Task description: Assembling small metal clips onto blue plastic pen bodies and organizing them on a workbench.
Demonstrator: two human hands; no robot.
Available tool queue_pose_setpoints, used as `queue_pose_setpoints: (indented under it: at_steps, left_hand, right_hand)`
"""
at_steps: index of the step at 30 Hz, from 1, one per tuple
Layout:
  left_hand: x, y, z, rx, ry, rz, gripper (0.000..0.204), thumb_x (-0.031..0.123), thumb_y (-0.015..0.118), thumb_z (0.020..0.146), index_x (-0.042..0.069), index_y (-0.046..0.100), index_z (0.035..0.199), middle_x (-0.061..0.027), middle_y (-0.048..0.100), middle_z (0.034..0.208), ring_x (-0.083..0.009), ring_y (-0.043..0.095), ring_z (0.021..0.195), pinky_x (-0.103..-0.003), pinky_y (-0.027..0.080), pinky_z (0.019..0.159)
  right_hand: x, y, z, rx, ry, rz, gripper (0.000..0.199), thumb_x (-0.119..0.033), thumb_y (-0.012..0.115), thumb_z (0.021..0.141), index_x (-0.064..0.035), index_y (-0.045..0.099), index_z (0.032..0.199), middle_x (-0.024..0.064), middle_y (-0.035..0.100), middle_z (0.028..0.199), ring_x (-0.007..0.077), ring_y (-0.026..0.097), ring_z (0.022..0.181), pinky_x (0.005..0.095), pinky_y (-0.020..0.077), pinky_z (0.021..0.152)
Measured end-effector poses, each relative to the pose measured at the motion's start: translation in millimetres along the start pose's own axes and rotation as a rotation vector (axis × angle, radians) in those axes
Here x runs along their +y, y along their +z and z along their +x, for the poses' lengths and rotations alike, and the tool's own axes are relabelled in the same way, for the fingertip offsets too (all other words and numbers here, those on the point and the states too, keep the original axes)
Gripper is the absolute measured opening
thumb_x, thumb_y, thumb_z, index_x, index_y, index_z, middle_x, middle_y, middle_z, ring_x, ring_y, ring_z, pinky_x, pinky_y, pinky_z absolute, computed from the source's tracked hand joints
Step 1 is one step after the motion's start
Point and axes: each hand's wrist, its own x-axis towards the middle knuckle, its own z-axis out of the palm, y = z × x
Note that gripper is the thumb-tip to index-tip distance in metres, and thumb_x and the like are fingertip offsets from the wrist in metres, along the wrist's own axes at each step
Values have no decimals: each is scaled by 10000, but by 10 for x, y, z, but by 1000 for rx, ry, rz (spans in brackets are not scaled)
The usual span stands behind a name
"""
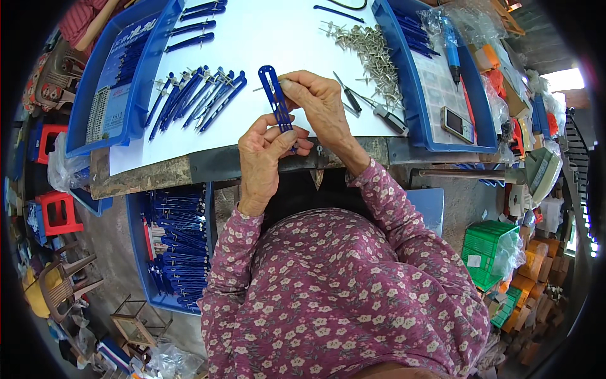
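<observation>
The left hand [260, 151] and right hand [315, 101] grip a slotted blue strip [275, 98] above the table's near edge.
Left fingers close round its lower end; the right thumb and forefinger pinch its upper side. On the white sheet [265, 38] beyond, similar blue strips [196, 98] lie leftward; metal pins [372, 57] are heaped rightward, near a dark-handled tool [351, 100].

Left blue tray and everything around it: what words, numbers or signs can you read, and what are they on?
Paper in the left blue tray: big pale lettering, which I won't copy out.
Grid card there: too small to read.
Phone: keys too small to read.
White label on the green crate: too blurred.
Blue piece: no writing I can make out.
</observation>
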Motion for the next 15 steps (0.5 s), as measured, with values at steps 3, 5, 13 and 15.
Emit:
queue_pose_setpoints:
  at_steps: [3,5,13,15]
  left_hand:
    - [32,-28,23,30,-13,-1,227,39,565,814,-62,511,1011,-172,624,806,-197,630,656,-274,533,591]
    - [42,-34,47,32,-27,-5,221,43,574,808,-62,515,993,-177,624,797,-200,630,644,-274,533,577]
    - [-21,-89,142,-2,-68,-13,202,40,589,790,-65,527,952,-179,625,759,-201,625,597,-265,530,525]
    - [-27,-104,152,-6,-76,-7,207,38,591,787,-67,527,954,-178,625,757,-199,624,591,-264,530,521]
  right_hand:
    - [14,-14,82,-83,85,73,235,-180,517,865,33,616,857,9,554,626,78,509,562,203,447,519]
    - [54,-47,145,-97,230,150,286,-245,526,862,14,617,782,16,550,617,93,523,559,219,454,510]
    - [166,-147,297,-216,293,52,383,-348,603,818,3,602,663,37,534,568,95,484,457,215,411,412]
    - [165,-163,302,-211,291,67,388,-351,614,811,6,603,660,38,533,559,96,472,440,210,399,398]
